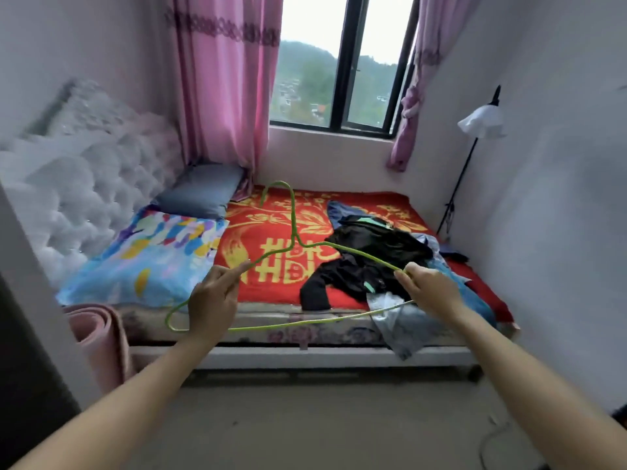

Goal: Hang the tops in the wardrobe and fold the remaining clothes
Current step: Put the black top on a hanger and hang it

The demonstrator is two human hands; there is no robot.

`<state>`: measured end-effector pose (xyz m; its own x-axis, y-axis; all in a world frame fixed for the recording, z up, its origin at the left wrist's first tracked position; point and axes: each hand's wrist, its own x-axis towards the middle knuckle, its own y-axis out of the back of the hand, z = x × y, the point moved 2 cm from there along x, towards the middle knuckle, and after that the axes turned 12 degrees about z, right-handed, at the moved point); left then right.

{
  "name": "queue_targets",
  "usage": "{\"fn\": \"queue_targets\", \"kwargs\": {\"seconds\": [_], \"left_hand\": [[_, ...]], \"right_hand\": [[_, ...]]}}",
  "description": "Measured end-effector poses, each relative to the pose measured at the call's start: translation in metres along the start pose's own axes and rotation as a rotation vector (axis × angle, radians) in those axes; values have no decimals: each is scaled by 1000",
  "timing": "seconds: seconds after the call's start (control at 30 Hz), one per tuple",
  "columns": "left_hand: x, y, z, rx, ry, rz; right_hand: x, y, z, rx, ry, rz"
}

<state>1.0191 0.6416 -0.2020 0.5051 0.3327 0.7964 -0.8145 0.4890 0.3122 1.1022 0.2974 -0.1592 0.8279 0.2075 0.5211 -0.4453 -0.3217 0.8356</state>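
Hanger (292, 218) of thin green wire, held up in mid-air by both hands at the centre of the view, in front of a bed (305, 355). It is a plain triangle. Two sloping shoulders meet at a short neck, and a long stem rises from there to a hook that curls over toward eleven o'clock. The bottom bar sags in a shallow curve, and the left corner is a rounded loop. The wire is glossy and bare, with nothing hanging on it.

The left hand (213, 296), at eight o'clock from the neck, pinches the left shoulder wire between thumb and fingers, with the forefinger stretched along it. The right hand (431, 290), at four o'clock, has its fingers curled round the right end, where shoulder and bottom bar come together.

A red blanket (268, 290) with a gold pattern covers the bed. A black long-sleeved top (369, 262) with small teal marks lies crumpled on it, at three o'clock from the neck, behind the right shoulder wire. Blue and pale grey clothes (407, 320) are heaped beside and under the top at the bed's near right corner. One pale piece droops over the edge.

At nine o'clock lie a bright multicoloured pillow (152, 256) and, beyond it, a grey pillow (200, 191).
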Motion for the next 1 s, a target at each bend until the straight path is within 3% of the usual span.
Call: {"fn": "queue_targets", "kwargs": {"seconds": [0.33,0.77,1.0], "left_hand": [[-30,-99,-10,-148,12,-206],[24,-245,-107,-279,213,-380],[31,-330,-127,-322,245,-472]], "right_hand": [[-28,-45,75,-126,-165,-209],[101,-159,94,-270,-133,-465],[124,-192,135,-318,-292,-468]]}}
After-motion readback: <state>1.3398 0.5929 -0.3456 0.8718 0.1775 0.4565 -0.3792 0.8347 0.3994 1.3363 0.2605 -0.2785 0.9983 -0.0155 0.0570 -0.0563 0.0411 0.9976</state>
